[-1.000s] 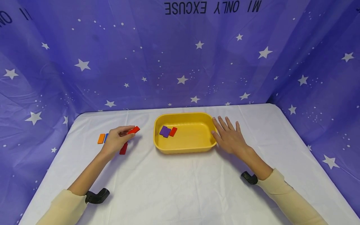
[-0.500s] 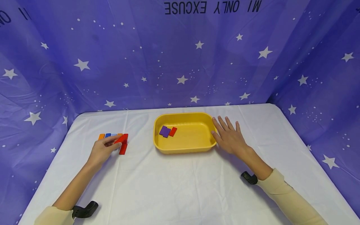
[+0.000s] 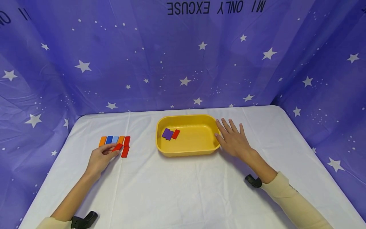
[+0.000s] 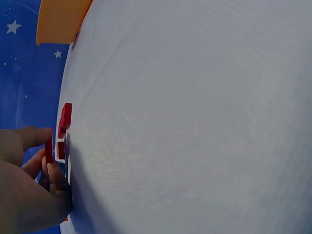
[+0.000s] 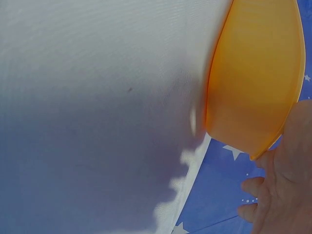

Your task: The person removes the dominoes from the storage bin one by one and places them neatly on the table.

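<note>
White tabletop cloth [image 3: 183, 190] is carrying a yellow rectangular plastic tray [image 3: 188, 152], whose right end the spread right hand [image 3: 235, 140] is touching, seemingly steadying it, while left of the tray the left hand [image 3: 98, 161] is pinching a flat red rectangular tile [image 3: 117, 147], apparently for control.

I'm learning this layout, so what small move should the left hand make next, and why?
Probably set the held red tile on the white cloth, left of the lower red tile: the left hand pinches it close by, and only one tile shows beneath the upper row of five.
</note>
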`<state>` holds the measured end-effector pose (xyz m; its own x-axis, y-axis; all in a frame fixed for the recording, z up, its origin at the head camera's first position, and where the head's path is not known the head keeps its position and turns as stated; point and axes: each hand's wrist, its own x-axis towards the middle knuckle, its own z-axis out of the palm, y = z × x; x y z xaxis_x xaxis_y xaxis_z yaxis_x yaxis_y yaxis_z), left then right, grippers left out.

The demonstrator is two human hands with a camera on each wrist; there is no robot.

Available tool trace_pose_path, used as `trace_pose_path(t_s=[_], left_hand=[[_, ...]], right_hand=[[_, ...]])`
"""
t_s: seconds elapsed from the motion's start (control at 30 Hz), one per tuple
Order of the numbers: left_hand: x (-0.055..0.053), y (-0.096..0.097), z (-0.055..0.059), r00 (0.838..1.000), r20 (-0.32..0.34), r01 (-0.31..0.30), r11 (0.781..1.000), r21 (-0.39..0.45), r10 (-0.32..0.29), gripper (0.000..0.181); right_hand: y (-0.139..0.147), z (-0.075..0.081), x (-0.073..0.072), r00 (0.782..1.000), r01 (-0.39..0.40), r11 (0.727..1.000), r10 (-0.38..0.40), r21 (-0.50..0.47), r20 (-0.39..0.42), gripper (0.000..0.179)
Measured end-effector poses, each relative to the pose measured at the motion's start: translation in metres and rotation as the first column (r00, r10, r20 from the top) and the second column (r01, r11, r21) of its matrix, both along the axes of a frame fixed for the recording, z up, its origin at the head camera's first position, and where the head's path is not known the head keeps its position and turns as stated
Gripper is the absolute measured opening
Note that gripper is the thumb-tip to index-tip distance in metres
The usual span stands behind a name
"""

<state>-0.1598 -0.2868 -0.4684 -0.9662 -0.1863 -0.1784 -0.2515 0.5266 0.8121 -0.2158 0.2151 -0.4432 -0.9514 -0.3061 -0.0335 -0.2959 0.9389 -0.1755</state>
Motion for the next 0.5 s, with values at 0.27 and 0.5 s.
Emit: trace_pose_path(t_s=[0.27, 0.5], left_hand=[[0.001, 0.0026, -0.0004, 1.0, -0.007, -0.022, 0.999, -0.035, 0.021, 0.049], [0.0026, 0.004, 0.0006, 0.999, -0.014, -0.037, 0.998, -0.042, 0.036, 0.048]], right_hand=[[0.0004, 0.0, 0.0008, 1.0, -0.002, 1.0, 0.002, -0.012, -0.005, 0.067], [0.0007, -0.0006, 0.0002, 1.0, -0.003, 1.0, 0.003, -0.011, -0.004, 0.067]])
